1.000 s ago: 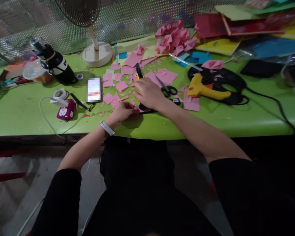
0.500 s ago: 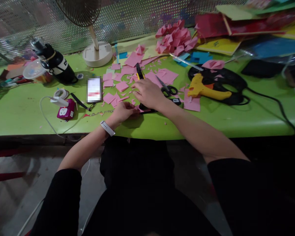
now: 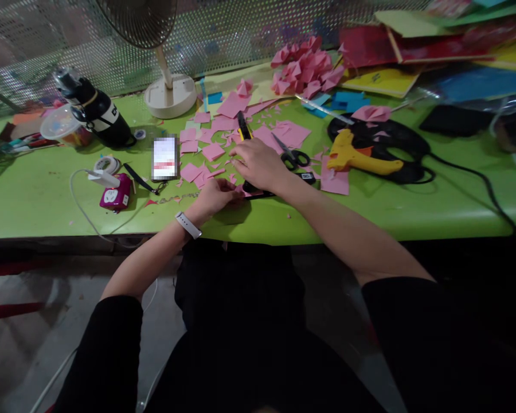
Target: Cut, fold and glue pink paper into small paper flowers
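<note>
L hand (image 3: 217, 195) pinches a thin pc of pink paper (image 3: 239, 189) b/w thumb & fingertips, close to the mid of the table's near edge. R hand (image 3: 258, 163) curls over a dark tool (image 3: 260, 195). Its fingers are bent, but can't tell how tight they grip bc the hand hides most of the tool. A straight, dark bottom part pokes out next to the L fingertips.

Flat pink squares (image 3: 214, 151) w/ pointy little scraps lie past both hands. Nearer the far edge is a heap of folded pink paper (image 3: 307, 69), puffy w/ sharp tips. A long, thin yellow & black tool (image 3: 244, 132) lies just past the R hand. Scissors (image 3: 287, 154) w/ black loop handles lie just beside it. Toward the right end, a smooth yellow glue gun (image 3: 378, 164) lies on a flat black thing. Red, yellow & blue sheets (image 3: 370, 46) pile up at the far right corner.

The table (image 3: 356, 218) is green, smooth & a bit shiny. A wall (image 3: 227, 34) full of tiny holes stands behind its far edge. The floor (image 3: 81, 327) is gray & dim.

Count: 1 fan (image 3: 171, 96) w/ round white base, 1 black bottle (image 3: 97, 112), 1 see-thru tub (image 3: 62, 126), 1 phone (image 3: 164, 158) (screen blurred), 1 purple plug block (image 3: 119, 195) near the left part of the near edge. Pink pcs: too many to count.
</note>
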Available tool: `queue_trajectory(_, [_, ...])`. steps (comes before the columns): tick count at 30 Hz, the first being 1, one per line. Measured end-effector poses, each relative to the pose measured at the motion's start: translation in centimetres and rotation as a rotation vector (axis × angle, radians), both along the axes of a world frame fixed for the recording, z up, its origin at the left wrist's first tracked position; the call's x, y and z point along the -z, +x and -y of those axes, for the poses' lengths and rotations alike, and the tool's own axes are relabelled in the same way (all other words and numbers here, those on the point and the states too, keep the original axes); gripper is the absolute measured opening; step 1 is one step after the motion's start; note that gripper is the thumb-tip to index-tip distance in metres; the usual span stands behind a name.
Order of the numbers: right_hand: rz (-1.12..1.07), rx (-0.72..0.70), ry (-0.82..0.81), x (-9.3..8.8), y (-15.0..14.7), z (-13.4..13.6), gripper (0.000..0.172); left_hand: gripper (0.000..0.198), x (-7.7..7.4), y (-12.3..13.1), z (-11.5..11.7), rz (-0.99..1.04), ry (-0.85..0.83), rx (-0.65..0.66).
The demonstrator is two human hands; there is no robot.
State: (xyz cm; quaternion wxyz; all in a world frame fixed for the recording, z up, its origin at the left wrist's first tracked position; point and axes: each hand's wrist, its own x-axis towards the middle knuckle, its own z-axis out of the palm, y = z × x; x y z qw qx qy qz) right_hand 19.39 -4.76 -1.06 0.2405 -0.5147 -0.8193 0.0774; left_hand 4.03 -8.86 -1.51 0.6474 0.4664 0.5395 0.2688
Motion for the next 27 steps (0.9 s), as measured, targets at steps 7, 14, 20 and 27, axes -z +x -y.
queue_trajectory(7, [-0.009, -0.006, 0.007, 0.11, 0.01, -0.08, 0.03, 0.015, 0.28, -0.13, -0.06, -0.003, 0.017, 0.003])
queue_trajectory(14, [-0.017, -0.001, 0.024, 0.21, 0.0, -0.09, 0.03, 0.014, -0.11, 0.02, 0.15, -0.012, 0.01, 0.004])
queue_trajectory(20, [-0.036, -0.014, 0.012, 0.26, 0.03, -0.12, 0.031, 0.013, 0.13, 0.02, 0.14, 0.005, 0.014, -0.002])
queue_trajectory(27, [-0.023, -0.013, 0.004, 0.01, 0.02, 0.09, 0.034, 0.014, 0.31, 0.03, 0.18, -0.004, 0.028, -0.004])
